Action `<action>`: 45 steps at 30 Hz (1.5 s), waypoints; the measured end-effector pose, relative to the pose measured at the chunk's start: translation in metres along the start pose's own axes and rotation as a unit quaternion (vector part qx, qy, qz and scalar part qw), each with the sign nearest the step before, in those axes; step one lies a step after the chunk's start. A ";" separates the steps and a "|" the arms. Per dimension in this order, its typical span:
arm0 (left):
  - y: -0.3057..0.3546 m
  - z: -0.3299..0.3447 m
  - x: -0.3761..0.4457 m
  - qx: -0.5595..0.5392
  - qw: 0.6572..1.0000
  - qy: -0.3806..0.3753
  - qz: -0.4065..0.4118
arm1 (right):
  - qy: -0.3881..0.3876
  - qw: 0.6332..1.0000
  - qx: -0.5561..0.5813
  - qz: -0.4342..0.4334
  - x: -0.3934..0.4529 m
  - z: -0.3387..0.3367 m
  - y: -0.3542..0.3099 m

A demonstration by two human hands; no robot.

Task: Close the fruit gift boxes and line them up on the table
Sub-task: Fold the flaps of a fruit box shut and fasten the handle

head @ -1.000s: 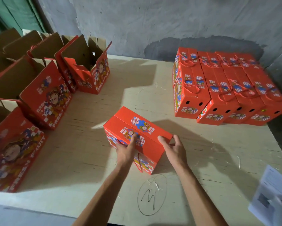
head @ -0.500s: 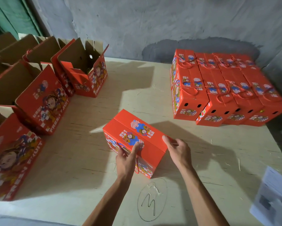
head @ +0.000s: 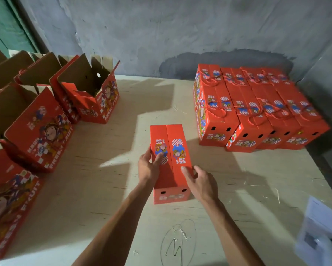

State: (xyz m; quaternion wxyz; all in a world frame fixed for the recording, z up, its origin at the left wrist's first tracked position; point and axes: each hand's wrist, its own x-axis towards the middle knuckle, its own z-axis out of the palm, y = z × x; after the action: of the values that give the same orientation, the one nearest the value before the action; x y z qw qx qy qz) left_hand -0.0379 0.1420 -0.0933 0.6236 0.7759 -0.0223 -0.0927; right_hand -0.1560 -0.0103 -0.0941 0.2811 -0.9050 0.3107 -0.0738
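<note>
Your left hand (head: 149, 166) is covering the left side of the closed box (head: 171, 150), so its grip there is staying unseen. At the lower left of the frame, the nearest open box (head: 9, 198) is running off the edge. At the lower right, a white paper (head: 322, 233) is blurring out, its print unreadable. At the upper right, the far row of closed boxes (head: 257, 104) is hiding behind the near row.

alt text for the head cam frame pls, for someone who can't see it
Both hands, left hand and right hand, hold a closed red fruit box on the table. Closed boxes sit lined up at right; open boxes wait at left.
</note>
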 end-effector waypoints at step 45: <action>0.053 -0.029 -0.025 0.260 0.954 -0.127 0.081 | 0.023 0.878 0.479 -0.006 0.110 -0.063 -0.167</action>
State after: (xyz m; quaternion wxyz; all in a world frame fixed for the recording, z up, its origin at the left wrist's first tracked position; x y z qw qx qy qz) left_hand -0.0532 0.1621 -0.0330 0.3975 0.8885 -0.1881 -0.1308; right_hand -0.0009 0.0026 0.0470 0.6723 -0.6599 0.2383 -0.2363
